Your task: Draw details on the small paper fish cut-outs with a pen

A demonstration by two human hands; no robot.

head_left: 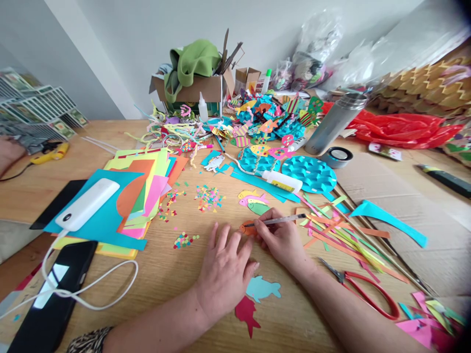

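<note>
My left hand [224,264] lies flat on the wooden table [176,274], fingers spread, its fingertips by a small orange paper fish [247,228]. My right hand [279,238] pinches a thin pen [281,220], whose tip touches the orange fish. A light blue paper fish [263,288] and a red paper fish [246,314] lie just below my hands. Yellow, pink and green paper fish [253,201] sit just beyond the orange one.
A stack of coloured paper [143,196] with a white power bank [88,203] lies at the left, a black phone [55,299] below it. Red-handled scissors [364,289], paper strips [342,235], a glue bottle [281,181], a steel flask [336,122] and a cardboard box [198,83] stand to the right and back.
</note>
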